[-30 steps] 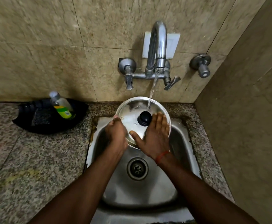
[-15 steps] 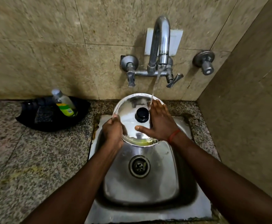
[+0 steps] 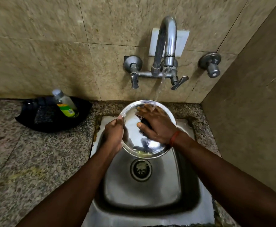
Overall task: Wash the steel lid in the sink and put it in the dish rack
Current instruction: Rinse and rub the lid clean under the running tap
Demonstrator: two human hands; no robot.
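1. The steel lid [image 3: 134, 136] is held tilted above the back half of the sink [image 3: 143, 190], directly under the tap [image 3: 166, 46]. Its knob side faces the camera.
2. The left hand [image 3: 113, 136] is closed on the lid's left rim, thumb over the edge, and carries the lid.
3. The right hand [image 3: 156, 124] lies flat and spread on the lid face, holding nothing. It covers most of the black knob [image 3: 144, 122]; only a dark sliver shows beside the thumb.
4. Change from the earlier views: the right hand has travelled from the lid's right side, beside the exposed knob, up and across the centre. Its fingertips now reach the far rim, where the water stream [image 3: 158, 89] lands.
5. Change from the earlier views: the lid face, previously pale and filmy, now reads as clean mirror steel.
6. Judgement: the rinse-and-rub stage is well advanced. A yellowish trace at the lid's lowest edge suggests residue remains there.
7. No dish rack is identifiable from the sink. A black tray [image 3: 78, 122] with a soap bottle [image 3: 65, 104] sits on the tabletop [image 3: 27, 161] left of the sink.
8. Transfer to the rack is not yet begun.
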